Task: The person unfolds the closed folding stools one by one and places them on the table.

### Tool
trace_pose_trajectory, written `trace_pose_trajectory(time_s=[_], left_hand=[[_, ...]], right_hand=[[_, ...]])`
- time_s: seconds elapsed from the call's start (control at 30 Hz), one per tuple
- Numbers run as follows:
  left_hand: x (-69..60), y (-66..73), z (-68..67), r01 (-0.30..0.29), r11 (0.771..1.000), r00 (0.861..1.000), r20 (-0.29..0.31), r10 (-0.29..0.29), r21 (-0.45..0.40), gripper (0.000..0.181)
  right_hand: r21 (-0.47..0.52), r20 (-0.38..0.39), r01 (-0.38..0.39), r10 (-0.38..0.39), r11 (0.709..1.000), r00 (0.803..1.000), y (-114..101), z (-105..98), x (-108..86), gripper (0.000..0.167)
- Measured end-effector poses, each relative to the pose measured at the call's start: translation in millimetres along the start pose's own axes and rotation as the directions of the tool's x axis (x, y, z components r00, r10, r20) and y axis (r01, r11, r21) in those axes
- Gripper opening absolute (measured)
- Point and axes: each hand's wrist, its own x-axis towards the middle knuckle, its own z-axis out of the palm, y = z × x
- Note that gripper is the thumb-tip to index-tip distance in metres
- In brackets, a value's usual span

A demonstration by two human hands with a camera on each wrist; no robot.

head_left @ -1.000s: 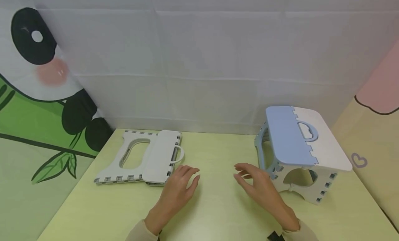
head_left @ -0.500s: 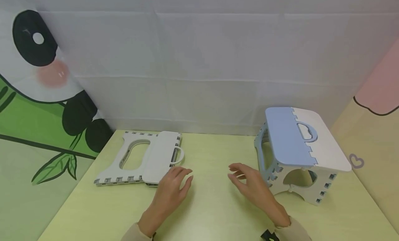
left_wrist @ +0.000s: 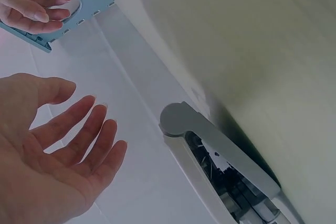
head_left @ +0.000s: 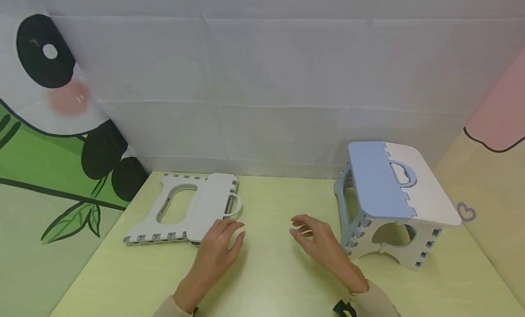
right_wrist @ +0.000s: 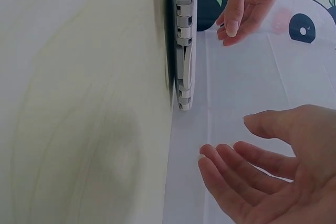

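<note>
A white folding stool (head_left: 207, 205) lies folded flat at the left of the table, its small loop handle pointing right. My left hand (head_left: 215, 251) hovers by its near right corner and hides part of that corner in the head view. Nothing is in its loosely bent fingers, as the left wrist view also shows. Unfolded and upright at the right stands a blue and white folding stool (head_left: 379, 180) with a blue handle on top. To the left of it my right hand (head_left: 321, 246) is held in the air, fingers relaxed and holding nothing.
Both stools share a pale yellow table (head_left: 266, 280). A white cloth wall (head_left: 279, 89) rises along its back edge. Printed cloth with a panda (head_left: 74, 98) hangs at the left, and a pink and cream print (head_left: 488, 166) at the right.
Both hands have drifted left and slightly toward me, the left one a bit nearer the folded stool in the head view. The two stools have stayed in place.
</note>
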Motion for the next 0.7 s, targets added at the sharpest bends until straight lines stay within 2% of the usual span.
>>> trace_pose_trajectory(time_s=[0.33, 0.7], left_hand=[[-3.6, -8.5, -5.4, 0.028, 0.999, 1.0, -0.009, -0.028, 0.019, 0.021], [-3.4, -15.0, -10.3, 0.034, 0.999, 0.999, -0.032, -0.033, 0.034, 0.023]], right_hand=[[0.028, 0.012, -0.024, 0.023, 0.999, 1.0, 2, 10, 7.4, 0.021], [0.029, 0.012, -0.078, 0.078, 0.997, 0.997, 3, 19, 15.7, 0.022]])
